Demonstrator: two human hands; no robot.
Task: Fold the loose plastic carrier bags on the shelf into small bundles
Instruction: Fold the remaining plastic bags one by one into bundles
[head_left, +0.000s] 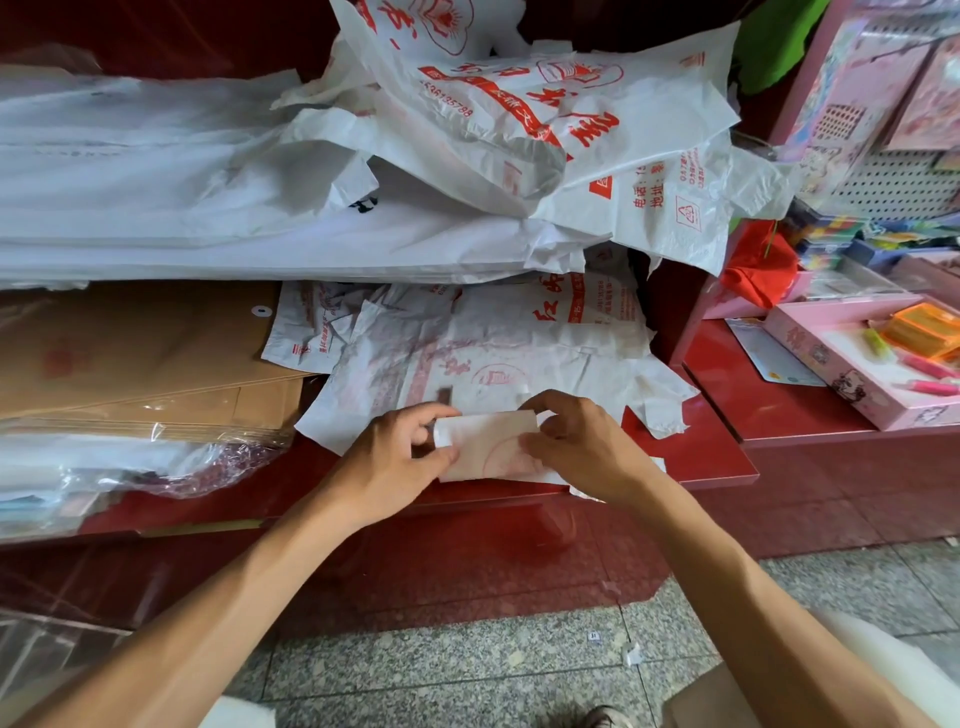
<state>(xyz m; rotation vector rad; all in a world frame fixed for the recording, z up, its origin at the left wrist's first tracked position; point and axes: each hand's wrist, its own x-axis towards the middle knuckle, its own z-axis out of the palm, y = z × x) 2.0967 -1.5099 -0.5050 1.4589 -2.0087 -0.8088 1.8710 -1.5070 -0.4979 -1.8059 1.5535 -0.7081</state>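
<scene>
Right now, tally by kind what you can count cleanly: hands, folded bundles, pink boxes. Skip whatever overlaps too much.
Hands: 2, the left hand and the right hand, both pinching the bundle
Folded bundle: 1
Pink box: 1
Total: 4
The loose bags overlap too much to count.

Both bare forearms reach forward and inward from the lower corners, so the wrists come close together at the middle. The left hand lies palm down, its fingers curled and its thumb pinching the left end of a folded bag. The right hand arches over the other end, fingertips bent down and nipping the fold.
</scene>
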